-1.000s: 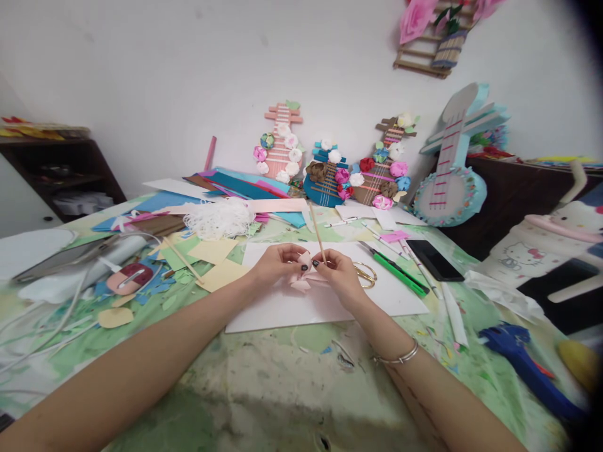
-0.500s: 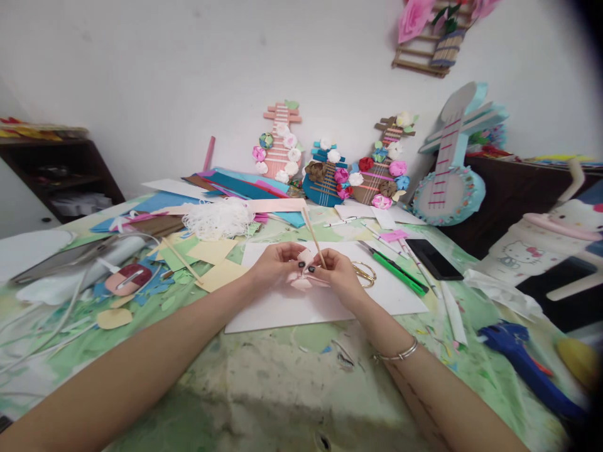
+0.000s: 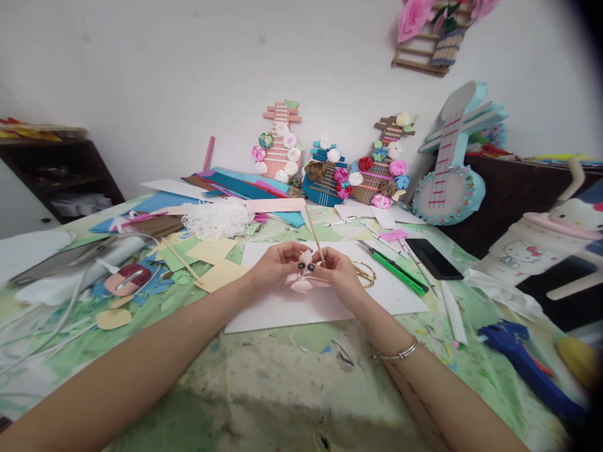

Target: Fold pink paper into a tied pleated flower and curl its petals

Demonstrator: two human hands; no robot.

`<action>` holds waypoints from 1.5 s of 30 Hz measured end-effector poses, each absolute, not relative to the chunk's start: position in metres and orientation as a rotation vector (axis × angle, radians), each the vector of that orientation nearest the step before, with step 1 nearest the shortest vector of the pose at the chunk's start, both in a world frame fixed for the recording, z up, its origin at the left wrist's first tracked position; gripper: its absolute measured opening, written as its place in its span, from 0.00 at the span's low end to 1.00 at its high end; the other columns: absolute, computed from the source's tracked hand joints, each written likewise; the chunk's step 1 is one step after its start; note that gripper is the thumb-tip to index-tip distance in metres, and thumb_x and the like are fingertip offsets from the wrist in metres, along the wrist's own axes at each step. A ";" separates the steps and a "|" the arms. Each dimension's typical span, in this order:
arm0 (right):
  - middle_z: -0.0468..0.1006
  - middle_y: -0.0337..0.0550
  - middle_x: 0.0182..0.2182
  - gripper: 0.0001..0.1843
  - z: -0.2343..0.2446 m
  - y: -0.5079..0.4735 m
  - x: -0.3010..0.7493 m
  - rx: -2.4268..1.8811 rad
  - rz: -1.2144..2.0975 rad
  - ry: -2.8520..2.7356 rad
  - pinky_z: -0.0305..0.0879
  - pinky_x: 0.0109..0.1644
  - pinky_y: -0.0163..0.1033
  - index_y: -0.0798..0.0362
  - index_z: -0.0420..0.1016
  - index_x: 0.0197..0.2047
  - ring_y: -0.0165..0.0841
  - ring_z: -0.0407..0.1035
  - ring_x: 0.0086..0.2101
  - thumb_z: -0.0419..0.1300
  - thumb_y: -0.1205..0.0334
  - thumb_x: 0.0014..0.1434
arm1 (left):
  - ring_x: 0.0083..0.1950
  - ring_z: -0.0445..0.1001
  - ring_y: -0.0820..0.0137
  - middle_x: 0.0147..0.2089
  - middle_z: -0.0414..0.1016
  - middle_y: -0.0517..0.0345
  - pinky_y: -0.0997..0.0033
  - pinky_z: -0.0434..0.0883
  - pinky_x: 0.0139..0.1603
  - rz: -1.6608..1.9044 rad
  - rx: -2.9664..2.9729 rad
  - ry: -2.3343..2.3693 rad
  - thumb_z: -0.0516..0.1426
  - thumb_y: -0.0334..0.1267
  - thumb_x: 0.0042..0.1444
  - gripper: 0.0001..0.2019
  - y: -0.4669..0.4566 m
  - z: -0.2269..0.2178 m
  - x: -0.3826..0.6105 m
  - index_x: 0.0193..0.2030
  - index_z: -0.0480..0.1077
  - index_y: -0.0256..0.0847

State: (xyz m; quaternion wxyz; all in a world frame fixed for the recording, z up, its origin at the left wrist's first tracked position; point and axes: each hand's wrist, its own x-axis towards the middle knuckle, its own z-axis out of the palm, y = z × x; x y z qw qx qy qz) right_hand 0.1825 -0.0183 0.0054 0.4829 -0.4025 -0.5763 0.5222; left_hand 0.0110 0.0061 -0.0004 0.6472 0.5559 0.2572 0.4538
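Note:
Both hands meet over a white sheet (image 3: 386, 295) at the table's middle. My left hand (image 3: 276, 262) pinches a small pale pink foam flower (image 3: 301, 284) from the left. My right hand (image 3: 340, 271) pinches the same pink piece from the right and also grips a thin wooden stick (image 3: 315, 233) that slants up and away from the fingers. The flower's lower petals hang just above the sheet. A silver bangle (image 3: 400, 355) sits on my right wrist.
Gold scissors (image 3: 365, 271) lie just right of my hand, then a green pen (image 3: 398, 271) and a black phone (image 3: 433, 258). A blue glue gun (image 3: 522, 364) lies at right. Foam scraps, white netting (image 3: 219, 218) and cables crowd the left. Decorated guitar models (image 3: 330, 172) line the wall.
The hands stay in place; the fingers have shifted slightly on the pink piece and the stick's tilt has changed a little.

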 end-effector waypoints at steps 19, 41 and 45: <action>0.62 0.33 0.19 0.13 0.010 -0.019 0.181 -1.042 1.073 -1.442 0.53 0.27 0.32 0.53 0.65 0.23 0.25 0.56 0.22 0.65 0.56 0.41 | 0.21 0.69 0.75 0.26 0.73 0.57 0.77 0.66 0.20 1.122 1.397 0.762 0.67 0.39 0.39 0.20 -0.002 0.006 0.013 0.39 0.69 0.33; 0.73 0.37 0.28 0.19 0.006 -0.018 0.183 -0.861 1.253 -1.394 0.66 0.36 0.35 0.52 0.68 0.32 0.29 0.68 0.29 0.70 0.54 0.39 | 0.26 0.71 0.74 0.28 0.73 0.58 0.75 0.68 0.28 1.158 1.246 0.714 0.68 0.37 0.36 0.22 0.006 0.000 0.011 0.40 0.72 0.34; 0.73 0.37 0.27 0.19 0.008 -0.016 0.185 -0.865 1.272 -1.403 0.66 0.35 0.36 0.52 0.70 0.31 0.29 0.68 0.29 0.70 0.54 0.38 | 0.29 0.74 0.72 0.29 0.75 0.56 0.74 0.69 0.31 1.131 1.278 0.694 0.68 0.37 0.37 0.22 0.010 -0.003 0.010 0.41 0.72 0.34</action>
